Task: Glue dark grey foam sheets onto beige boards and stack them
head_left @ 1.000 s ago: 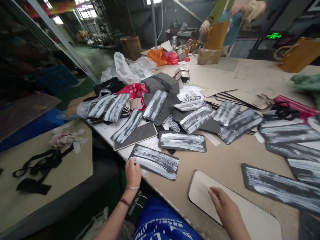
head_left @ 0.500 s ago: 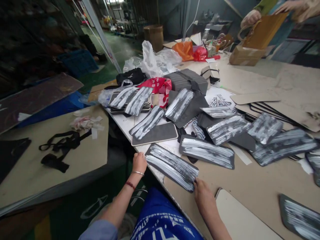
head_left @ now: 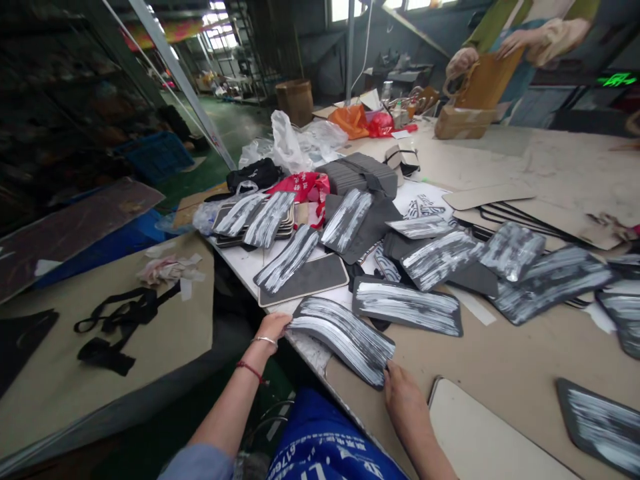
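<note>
Tan flat tabletop (head_left: 450,357) spans centre & R. Cream rounded-corner board (head_left: 483,433) lies by its near edge, partly cropped. Dk-grey rect. panel (head_left: 345,339) w/ white brushed streaks is held bowed at tabletop's near L edge. L hand (head_left: 274,326) pinches its L end; R hand (head_left: 403,393) pinches its near-R corner. Slim silver bangle (head_left: 265,341) on L wrist.

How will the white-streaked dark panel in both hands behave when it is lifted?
The panel likely flexes: it bows between the left hand and right hand. It looks thin, so probably light. Its white streaks might smear, if wet.
</note>
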The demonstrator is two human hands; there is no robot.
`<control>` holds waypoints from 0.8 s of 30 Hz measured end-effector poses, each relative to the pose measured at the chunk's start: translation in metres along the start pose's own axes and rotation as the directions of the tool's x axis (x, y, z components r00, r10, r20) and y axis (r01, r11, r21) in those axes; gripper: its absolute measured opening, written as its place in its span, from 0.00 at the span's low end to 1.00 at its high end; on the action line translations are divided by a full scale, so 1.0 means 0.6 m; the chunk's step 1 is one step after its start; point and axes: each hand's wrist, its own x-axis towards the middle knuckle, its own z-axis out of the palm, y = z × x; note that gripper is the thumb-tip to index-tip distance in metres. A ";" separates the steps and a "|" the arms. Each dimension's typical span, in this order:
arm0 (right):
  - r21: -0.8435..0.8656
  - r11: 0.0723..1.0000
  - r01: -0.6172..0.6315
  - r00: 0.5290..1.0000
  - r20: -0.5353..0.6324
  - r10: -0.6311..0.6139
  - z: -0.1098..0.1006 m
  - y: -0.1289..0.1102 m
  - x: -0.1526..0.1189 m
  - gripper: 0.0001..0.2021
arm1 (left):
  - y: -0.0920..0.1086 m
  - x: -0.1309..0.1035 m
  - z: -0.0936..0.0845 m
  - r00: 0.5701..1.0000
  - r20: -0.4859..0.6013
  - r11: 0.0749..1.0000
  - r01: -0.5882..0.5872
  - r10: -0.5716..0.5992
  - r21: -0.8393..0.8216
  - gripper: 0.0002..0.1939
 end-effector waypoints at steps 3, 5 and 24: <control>0.089 0.996 -0.026 0.999 0.025 0.024 -0.028 0.001 0.004 0.15 | 0.026 -0.027 -0.008 0.999 0.043 0.991 0.006 0.000 -0.134 0.14; 0.167 0.985 -0.051 0.999 0.009 0.050 -0.071 -0.007 0.010 0.14 | 0.053 -0.062 -0.009 0.998 0.023 0.977 -0.059 0.065 -0.205 0.15; 0.400 0.916 0.026 0.991 -0.133 0.030 -0.380 0.056 -0.159 0.14 | 0.048 -0.386 0.199 0.620 0.318 0.671 -0.738 0.717 -0.075 0.09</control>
